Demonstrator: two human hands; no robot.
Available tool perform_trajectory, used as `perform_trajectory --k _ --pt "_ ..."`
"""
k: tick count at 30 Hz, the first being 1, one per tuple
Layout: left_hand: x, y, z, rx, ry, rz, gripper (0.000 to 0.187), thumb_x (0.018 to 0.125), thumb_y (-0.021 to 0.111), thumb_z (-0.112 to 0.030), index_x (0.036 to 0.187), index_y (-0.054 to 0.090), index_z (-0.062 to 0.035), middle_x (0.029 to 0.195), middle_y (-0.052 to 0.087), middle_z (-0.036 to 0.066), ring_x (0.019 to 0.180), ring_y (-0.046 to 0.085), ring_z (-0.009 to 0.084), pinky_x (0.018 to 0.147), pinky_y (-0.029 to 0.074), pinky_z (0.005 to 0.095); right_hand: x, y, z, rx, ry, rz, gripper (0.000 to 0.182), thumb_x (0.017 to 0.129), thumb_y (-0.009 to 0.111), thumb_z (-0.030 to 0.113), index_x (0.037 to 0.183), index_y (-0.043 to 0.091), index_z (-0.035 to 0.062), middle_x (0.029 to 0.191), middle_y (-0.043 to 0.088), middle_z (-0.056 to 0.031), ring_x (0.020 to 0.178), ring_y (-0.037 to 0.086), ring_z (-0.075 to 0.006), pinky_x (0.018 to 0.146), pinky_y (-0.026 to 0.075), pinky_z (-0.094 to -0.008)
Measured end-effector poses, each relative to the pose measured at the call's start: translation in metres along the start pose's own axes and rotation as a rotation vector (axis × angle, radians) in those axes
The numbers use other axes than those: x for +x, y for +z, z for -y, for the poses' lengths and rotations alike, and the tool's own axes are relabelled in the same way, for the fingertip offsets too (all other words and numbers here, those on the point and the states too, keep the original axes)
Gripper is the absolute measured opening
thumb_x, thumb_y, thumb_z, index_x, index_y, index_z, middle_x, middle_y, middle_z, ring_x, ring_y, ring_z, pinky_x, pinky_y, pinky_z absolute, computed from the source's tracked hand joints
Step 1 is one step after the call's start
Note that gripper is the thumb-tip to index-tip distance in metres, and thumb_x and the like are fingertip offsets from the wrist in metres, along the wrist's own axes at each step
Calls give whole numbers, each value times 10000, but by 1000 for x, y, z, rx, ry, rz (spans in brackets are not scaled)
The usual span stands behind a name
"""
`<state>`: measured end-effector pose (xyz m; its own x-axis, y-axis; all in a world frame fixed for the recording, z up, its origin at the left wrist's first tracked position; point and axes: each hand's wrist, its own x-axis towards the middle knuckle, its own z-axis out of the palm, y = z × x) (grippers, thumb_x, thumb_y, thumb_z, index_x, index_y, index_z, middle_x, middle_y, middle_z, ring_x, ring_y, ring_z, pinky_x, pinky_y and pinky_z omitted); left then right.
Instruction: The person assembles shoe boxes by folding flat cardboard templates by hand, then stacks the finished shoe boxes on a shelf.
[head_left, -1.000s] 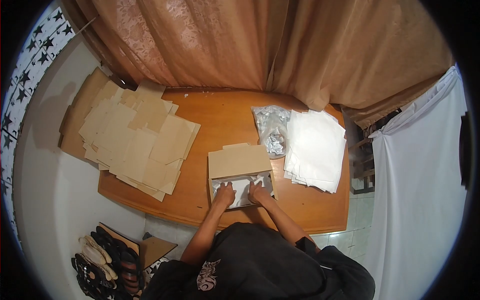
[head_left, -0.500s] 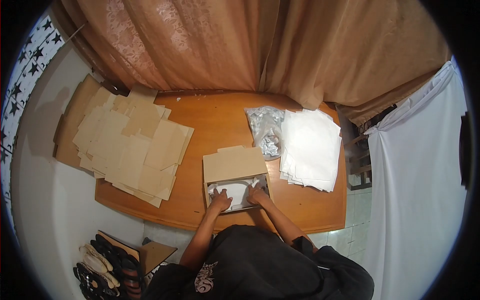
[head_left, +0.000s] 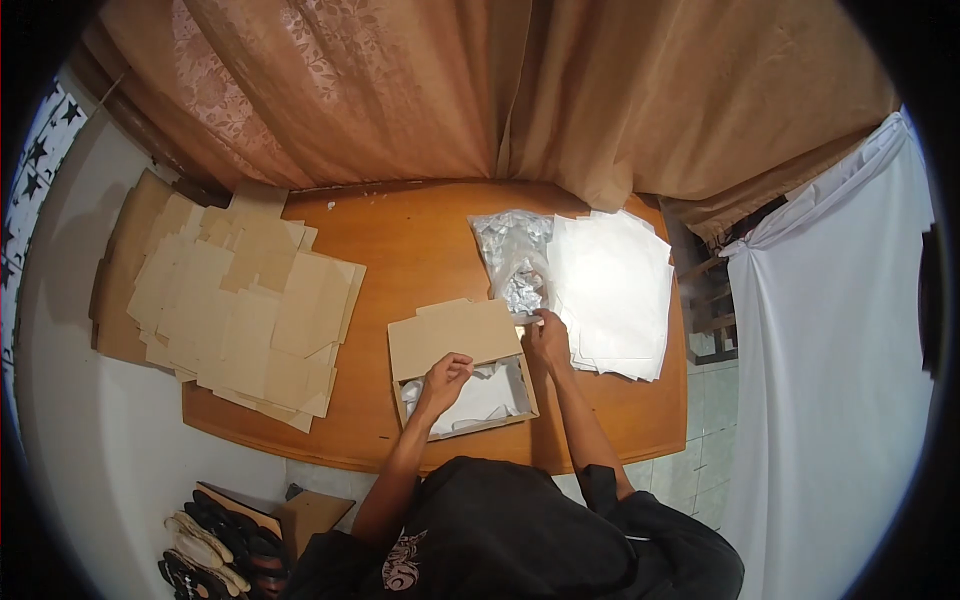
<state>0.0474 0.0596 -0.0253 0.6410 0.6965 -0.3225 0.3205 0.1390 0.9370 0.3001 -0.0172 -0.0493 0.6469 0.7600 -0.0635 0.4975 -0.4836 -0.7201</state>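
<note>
"Quickly, left side first; what's there?"

"Flattened cardboard pieces (head_left: 230, 300), overlapped in a loose pile on the table (head_left: 400, 240); probably kept aside so the middle has working room; footwear (head_left: 205, 540) sits below, off the table."

"Any writing, brands?"

"Pale print on the dark shirt (head_left: 402, 562); too small to read, maybe just a graphic; no legible label on the cardboard either."

"Left hand (head_left: 447, 380)?"

"Above the open box (head_left: 397, 400), by the lid's near edge; fingers half curled, wrist raised; can't tell if anything is between the fingertips."

"And the box?"

"Centre front of the table, close to the body, so both hands reach easily; lid (head_left: 450, 337) tipped back on the far side, likely to leave the inside accessible; white paper (head_left: 485, 398) lines it, rumpled at the edges; no marking readable."

"Next, the bag (head_left: 512, 250)?"

"Clear plastic, silvery pieces inside; just beyond the box, mouth toward the person, handy for the right hand (head_left: 548, 342); that hand's fingertips are bent in at the near end; touching, it seems; grip and contents, can't tell."

"Far right?"

"White sheets (head_left: 612, 290), stacked unevenly beside the bag; presumably there for easy reach; no writing visible."
</note>
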Motion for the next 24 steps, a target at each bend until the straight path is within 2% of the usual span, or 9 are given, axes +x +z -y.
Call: perform_trajectory --k 2,6,9,12,15,18,20,21,24 --pt "6 2 5 -122 -56 2 239 966 657 -186 1145 643 -29 948 652 34 859 616 109 733 489 247 13 17 -18 -6 -241 -159 371 869 563 28 1226 591 -69 1075 670 -296 936 673 -413 839 529 -449" --pt "4 1 5 -121 -86 -1 234 962 657 -175 1152 642 -41 947 650 31 868 611 101 724 475 240 21 34 -32 -25 -153 -97 367 856 549 -7 1217 595 -57 1110 645 -306 938 649 -445 840 520 -469" --pt "3 -2 8 -70 -64 8 227 961 657 -176 1149 642 -48 946 650 31 860 610 99 722 475 242 25 38 -41 -41 -260 -184 362 839 563 -33 1198 598 -54 1073 643 -295 916 635 -467 819 518 -479" --pt "3 -4 16 -98 -88 -11 226 953 662 -161 1131 654 -22 993 701 106 915 667 180 813 525 297 23 29 -36 -128 -257 -161 316 841 612 4 1153 614 -45 1036 650 -274 878 640 -445 789 522 -471" --pt "1 -6 11 -98 -88 -27 220 948 666 -158 1125 657 -26 990 703 108 912 668 181 802 527 300 20 24 -34 -94 -242 -212 296 854 663 61 1132 623 -34 984 664 -258 821 654 -384 752 523 -448" --pt "-6 -13 11 -111 -56 -76 214 945 667 -151 1121 659 -29 979 700 100 907 671 174 789 527 293 -1 4 9 43 -202 -281 252 868 709 129 1072 644 -6 886 666 -186 713 636 -258 669 515 -379" --pt "-11 -16 1 -137 -62 -112 204 944 662 -139 1119 660 -35 962 693 89 892 669 156 761 526 283 -19 -20 52 270 49 -92 242 867 739 170 1034 655 16 810 640 -104 634 572 -156 592 479 -313" --pt "-14 -18 0 -140 -57 -115 204 944 662 -139 1119 660 -35 962 693 89 892 669 156 761 526 283 -26 -13 48 317 -53 -138 260 870 758 229 1009 662 31 797 616 -56 609 530 -99 551 444 -264" --pt "-24 -28 -7 -190 -69 -190 165 945 649 -115 1088 658 -33 924 684 73 840 660 138 722 522 273 -49 -7 47 479 -23 111 304 889 755 288 1024 666 30 784 615 -49 596 529 -93 523 438 -263"
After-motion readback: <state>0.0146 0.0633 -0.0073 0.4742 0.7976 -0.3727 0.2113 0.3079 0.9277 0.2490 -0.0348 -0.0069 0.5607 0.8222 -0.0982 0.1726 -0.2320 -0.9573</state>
